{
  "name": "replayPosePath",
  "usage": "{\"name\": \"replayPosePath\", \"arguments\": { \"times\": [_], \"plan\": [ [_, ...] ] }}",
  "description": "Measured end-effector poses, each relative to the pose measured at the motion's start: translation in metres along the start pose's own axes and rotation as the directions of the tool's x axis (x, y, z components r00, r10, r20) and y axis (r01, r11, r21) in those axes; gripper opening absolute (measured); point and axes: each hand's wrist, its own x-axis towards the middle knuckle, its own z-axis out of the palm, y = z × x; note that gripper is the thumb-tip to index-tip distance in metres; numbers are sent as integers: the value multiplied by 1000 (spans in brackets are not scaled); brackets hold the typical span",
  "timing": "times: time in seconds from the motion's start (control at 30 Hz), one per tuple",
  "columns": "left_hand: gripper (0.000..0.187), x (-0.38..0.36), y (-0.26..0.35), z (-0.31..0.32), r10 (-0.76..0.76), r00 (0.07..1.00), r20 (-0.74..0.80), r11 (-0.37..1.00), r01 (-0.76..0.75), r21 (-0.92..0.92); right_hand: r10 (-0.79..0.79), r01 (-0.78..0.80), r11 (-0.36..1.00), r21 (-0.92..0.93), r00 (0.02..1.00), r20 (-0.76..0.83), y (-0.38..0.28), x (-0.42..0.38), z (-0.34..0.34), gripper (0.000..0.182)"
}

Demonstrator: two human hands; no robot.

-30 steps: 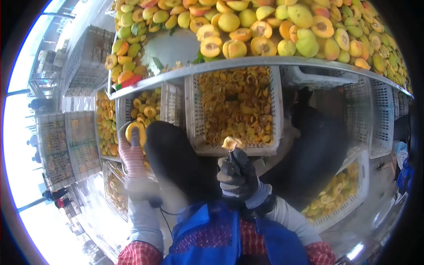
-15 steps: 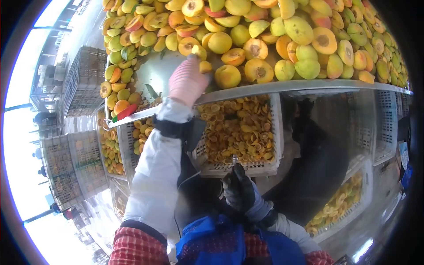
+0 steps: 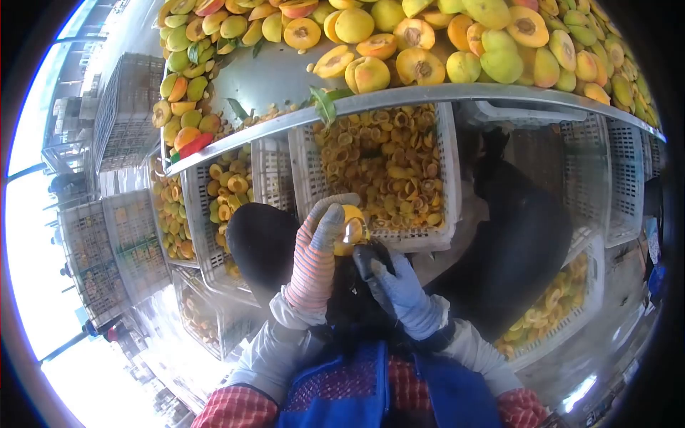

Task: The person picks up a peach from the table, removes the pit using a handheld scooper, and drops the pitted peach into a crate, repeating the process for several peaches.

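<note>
My left hand (image 3: pixel 319 246), in a striped glove, is closed around a yellow peach (image 3: pixel 347 230) above my lap. Close beside it, my right hand (image 3: pixel 405 292), in a grey-blue glove with dark fingers, grips a black-handled pitting tool (image 3: pixel 372 258). The tool's bright metal end overlaps the cut side of the peach. Just beyond both hands stands a white crate (image 3: pixel 448 171) full of scooped-out peach scraps (image 3: pixel 385 164).
A metal table (image 3: pixel 267 75) heaped with whole and halved peaches (image 3: pixel 499 64) spans the far side. Green leaves (image 3: pixel 323 105) and a red object (image 3: pixel 193 147) lie at its edge. Crates of peach halves (image 3: pixel 227 189) stand left, another crate (image 3: pixel 549 314) right.
My left hand has come back from the table to my lap with a peach. My right hand has brought the pitting tool up against it. Leaves now hang over the table edge.
</note>
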Motion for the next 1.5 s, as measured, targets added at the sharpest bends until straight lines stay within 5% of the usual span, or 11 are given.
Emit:
{"name": "replayPosePath", "arguments": {
  "times": [0.07,0.17,0.37,0.67,0.8,0.9,1.03,1.2,1.37,1.47,1.5],
  "plan": [
    [33,-9,1,0,10,999,31,1000,-9,-30,-95,137,892,-431,989,117,-20,-6,2,43],
    [34,-18,-3,-2,44,999,-18,999,-44,-11,-473,445,802,-399,881,31,7,-5,9,30],
    [37,-30,-16,7,296,950,-98,949,-281,145,-461,417,792,-446,887,11,9,-18,17,33],
    [32,-27,-7,-1,138,987,77,940,-155,303,-252,245,935,-256,968,3,22,-31,6,38],
    [31,-19,0,-5,-17,991,133,915,-38,402,-297,290,943,-165,955,-20,55,-25,-5,41],
    [33,-16,-2,-7,-15,987,159,886,-61,459,-233,231,972,-33,970,-64,62,-24,-3,42],
    [32,-18,-20,-7,190,977,98,856,-213,472,-19,26,983,182,999,-40,41,-32,2,41],
    [33,-27,-21,-6,200,979,50,913,-204,354,-51,55,965,256,998,-19,42,-32,5,41],
    [36,-36,-28,5,347,934,-87,920,-321,223,-283,268,954,-132,952,-117,34,-31,18,37],
    [37,-37,-31,4,363,924,-120,920,-335,203,-602,508,718,-475,797,-57,36,-25,20,35],
    [37,-37,-32,4,397,911,-114,903,-366,223,-543,468,781,-413,836,-80,35,-25,22,36]
  ]
}}
